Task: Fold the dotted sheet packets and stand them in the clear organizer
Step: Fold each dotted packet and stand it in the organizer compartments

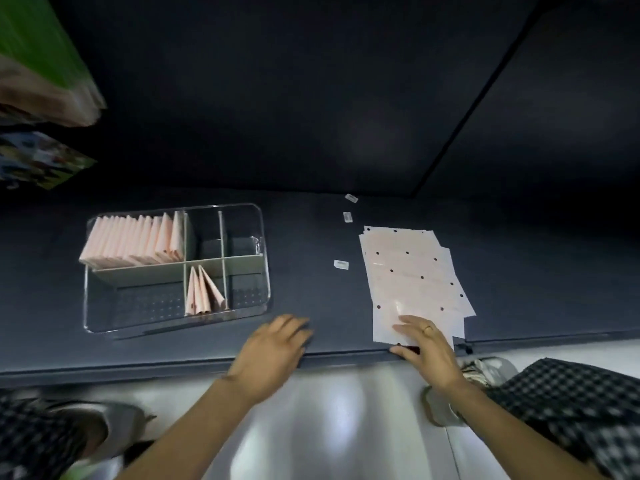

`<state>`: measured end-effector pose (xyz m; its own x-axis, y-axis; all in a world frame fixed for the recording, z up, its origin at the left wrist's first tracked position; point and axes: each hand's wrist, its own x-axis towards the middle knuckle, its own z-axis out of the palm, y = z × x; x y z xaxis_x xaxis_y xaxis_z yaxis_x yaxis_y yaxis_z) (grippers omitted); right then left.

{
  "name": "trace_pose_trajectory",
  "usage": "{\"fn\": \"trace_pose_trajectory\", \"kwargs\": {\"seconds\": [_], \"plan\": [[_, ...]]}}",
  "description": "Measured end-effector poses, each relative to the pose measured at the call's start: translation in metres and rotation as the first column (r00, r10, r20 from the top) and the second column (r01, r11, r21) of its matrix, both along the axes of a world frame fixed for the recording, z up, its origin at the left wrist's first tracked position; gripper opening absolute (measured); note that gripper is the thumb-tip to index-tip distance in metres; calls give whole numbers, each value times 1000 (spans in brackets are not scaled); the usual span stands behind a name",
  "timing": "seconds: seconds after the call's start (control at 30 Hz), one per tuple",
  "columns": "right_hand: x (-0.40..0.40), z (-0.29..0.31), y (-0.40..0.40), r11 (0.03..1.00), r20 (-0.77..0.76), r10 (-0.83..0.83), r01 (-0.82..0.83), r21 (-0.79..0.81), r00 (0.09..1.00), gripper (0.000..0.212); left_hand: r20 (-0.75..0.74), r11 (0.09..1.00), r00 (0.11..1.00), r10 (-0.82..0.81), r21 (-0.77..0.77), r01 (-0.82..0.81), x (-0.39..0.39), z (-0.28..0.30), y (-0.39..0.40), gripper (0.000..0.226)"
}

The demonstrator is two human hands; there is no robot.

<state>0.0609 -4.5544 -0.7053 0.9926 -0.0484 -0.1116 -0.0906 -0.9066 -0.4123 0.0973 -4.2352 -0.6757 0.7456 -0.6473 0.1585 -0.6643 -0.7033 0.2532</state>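
Right hand [424, 344] rests on dotted sheets [412, 271] — left hand [273, 344] open

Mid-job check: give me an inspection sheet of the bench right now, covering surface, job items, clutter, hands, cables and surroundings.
Surface: dark table, matte; its near edge runs under both hands.
Job's things: clear organizer at left; a full row of folded packets stands in its back-left compartment, and a few folded ones stand in a front middle compartment. Stack of flat dotted sheets lies at right, fanned.
Clutter: three small white tags between organizer and sheets.
Hands: left hand open, at the table edge, holding nothing; right hand with fingers flat on the stack's near corner.
Cables: nothing seen.
Surroundings: green and printed items at upper left, blurred; checked fabric at lower right.
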Motion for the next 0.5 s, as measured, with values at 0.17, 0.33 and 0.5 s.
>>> {"fn": "trace_pose_trajectory", "kwargs": {"seconds": [0.17, 0.33, 0.5], "plan": [[-4, -2, 10, 977, 260, 200, -174, -120, 945, 28, -153, 990, 988, 26, 140, -4, -17, -19, -5, 56], [-5, 0, 13, 972, 287, 235, -222, -78, 929, 20, -264, 993, 963, 53, 112, -24, -10, -20, -15, 43], [9, 13, 32, 966, 281, 240, -258, 26, 929, 12, -362, 996, 931, 51, -50, -74, -3, -20, -44, 43]]}}
